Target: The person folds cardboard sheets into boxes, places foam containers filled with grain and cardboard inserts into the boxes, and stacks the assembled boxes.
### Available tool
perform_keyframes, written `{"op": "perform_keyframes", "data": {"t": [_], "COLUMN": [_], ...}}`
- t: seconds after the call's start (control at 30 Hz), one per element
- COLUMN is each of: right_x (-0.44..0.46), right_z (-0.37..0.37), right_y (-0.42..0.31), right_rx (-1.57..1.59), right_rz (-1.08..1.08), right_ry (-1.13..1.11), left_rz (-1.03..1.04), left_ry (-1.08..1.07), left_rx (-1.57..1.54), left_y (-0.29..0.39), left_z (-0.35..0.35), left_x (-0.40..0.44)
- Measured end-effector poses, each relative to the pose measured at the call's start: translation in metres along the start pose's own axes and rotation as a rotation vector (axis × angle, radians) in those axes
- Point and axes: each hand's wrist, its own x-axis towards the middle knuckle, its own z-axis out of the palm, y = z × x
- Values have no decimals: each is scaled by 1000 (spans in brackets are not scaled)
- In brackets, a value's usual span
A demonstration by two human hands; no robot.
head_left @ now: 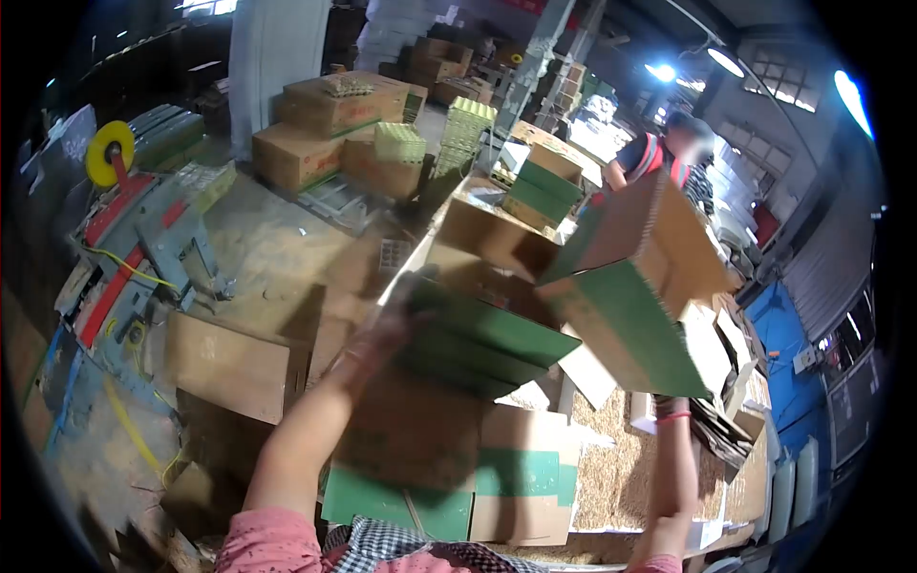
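Observation:
On the right, a brown and green cardboard box (626, 315) is tilted up in the air. My right hand (671, 405) is at its lower edge and holds it, the fingers mostly hidden behind the cardboard. My left hand (394, 320) reaches to the left side of another open carton (478, 329) with green flaps. That hand is blurred and in shadow, so its finger position is unclear. Flat brown and green cardboard (521, 468) lies right in front of me.
Grainy tan material (611, 449) covers part of the worktable. Folded cardboard (721, 430) is piled at right. A co-worker (659, 158) stands beyond the raised box. At left are a red and grey machine (143, 239) and stacked cartons (330, 105); egg trays (468, 129) stand behind.

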Motion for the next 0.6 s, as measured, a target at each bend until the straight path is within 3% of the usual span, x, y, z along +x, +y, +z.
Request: {"op": "perform_keyframes", "data": {"t": [0.03, 0.17, 0.23, 0.27, 0.33, 0.37, 0.4, 0.43, 0.5, 0.53, 0.6], "right_x": [10, 27, 25, 19, -1, -18, -36, -57, -93, -111, -138], "right_z": [14, 87, 107, 113, 108, 94, 75, 33, -8, -12, -36], "right_y": [31, 93, 100, 99, 89, 85, 86, 99, 112, 112, 130], "right_rx": [6, 62, 105, 147, 243, 256, 245, 156, 105, 96, -31], "right_rz": [40, 179, 233, 268, 355, 376, 386, 315, 531, 640, 505], "right_ry": [-5, -24, -20, -6, 65, 108, 152, 88, 278, 365, 136], "left_rz": [106, 82, 41, 16, 200, 255, 254, 328, 395, 421, 385], "left_ry": [44, 99, 186, 233, 456, 422, 287, -1, -639, -814, -1081], "left_rx": [-31, 67, -111, -371, 399, 461, 561, 663, 587, 598, 648], "left_y": [-5, 32, 37, 52, 37, 70, 83, 98, 110, 99, 91], "left_z": [3, 3, 8, 13, 27, 28, 31, 38, 57, 64, 52], "left_x": [-2, -18, -20, -19, -37, -61, -92, -121, -175, -202, -241]}}
